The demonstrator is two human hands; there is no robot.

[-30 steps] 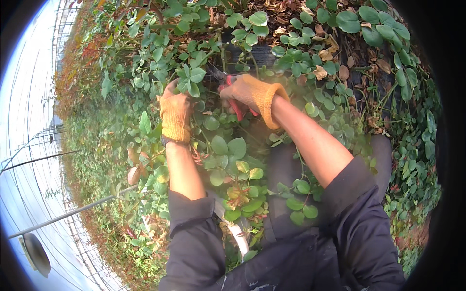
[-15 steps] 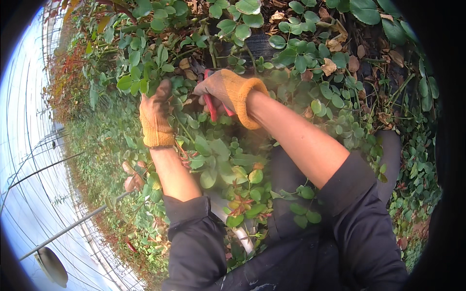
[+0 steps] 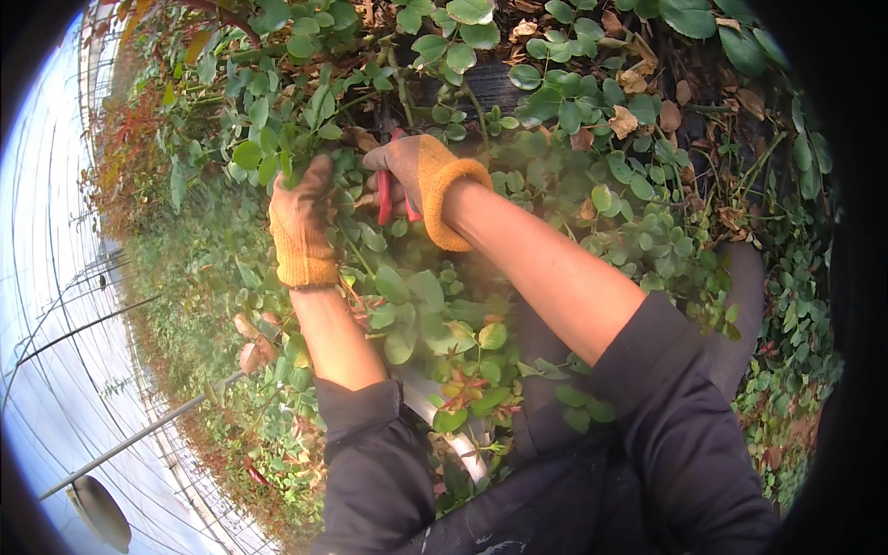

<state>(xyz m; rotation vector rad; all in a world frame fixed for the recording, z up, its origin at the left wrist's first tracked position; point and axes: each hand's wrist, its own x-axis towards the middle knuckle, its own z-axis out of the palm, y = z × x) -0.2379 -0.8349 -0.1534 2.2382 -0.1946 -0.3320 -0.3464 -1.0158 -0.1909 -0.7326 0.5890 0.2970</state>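
Note:
My right hand (image 3: 412, 176), in an orange-yellow and brown work glove, is closed round the red handles of pruning shears (image 3: 386, 196). The blades point away from me into the foliage and are mostly hidden among leaves and stems. Close by on the left, my left hand (image 3: 303, 217) wears a matching glove. Its fingers are closed on a leafy stem (image 3: 273, 153), with green leaves rising just past the fingertips. The exact grip is partly covered by the glove and leaves.
Dense leafy bushes surround both hands. Thick woody stems (image 3: 400, 83) and dry brown leaves (image 3: 624, 122) lie beyond, over dark sheeting (image 3: 495, 88). A pale pipe (image 3: 462, 453) runs near my body. Metal poles (image 3: 139, 444) and wires stand at the left.
My right hand has shifted slightly left with the shears, closer to my left hand. The leafy stem at my left hand has moved slightly right.

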